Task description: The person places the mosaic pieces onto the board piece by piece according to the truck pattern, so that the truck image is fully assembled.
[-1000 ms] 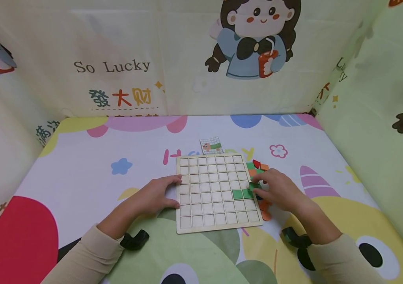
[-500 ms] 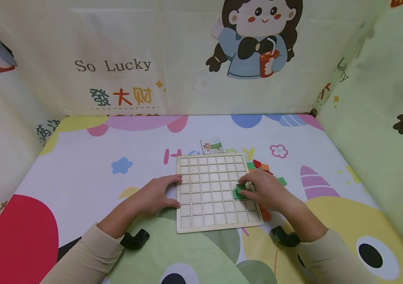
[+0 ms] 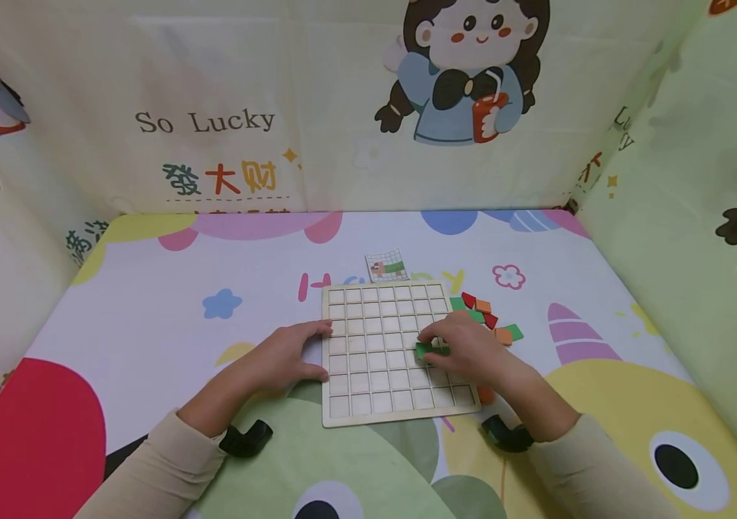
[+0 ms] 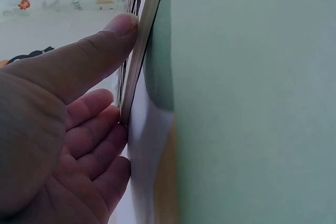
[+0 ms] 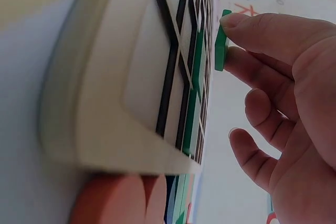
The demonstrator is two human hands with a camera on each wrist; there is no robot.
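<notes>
A square green tile (image 5: pixel 220 43) is pinched between the thumb and fingertips of my right hand (image 3: pixel 472 346), just over the right part of the wooden grid board (image 3: pixel 368 423). Green tiles (image 5: pixel 196 77) sit in cells of the board beside it, partly hidden by the hand in the head view. My left hand (image 3: pixel 280 358) rests against the board's left edge. In the left wrist view its thumb (image 4: pixel 100 45) and fingertips touch that edge without curling round it.
Loose red, orange and green pieces (image 3: pixel 489 320) lie right of the board, and an orange piece (image 3: pixel 486 395) is near its lower right corner. A small pattern card (image 3: pixel 387 266) lies behind the board. Printed cloth walls (image 3: pixel 342 173) border the table.
My right hand has moved left from the loose pieces to over the board, carrying the green tile. More loose pieces now show at the right. The left hand has stayed in place.
</notes>
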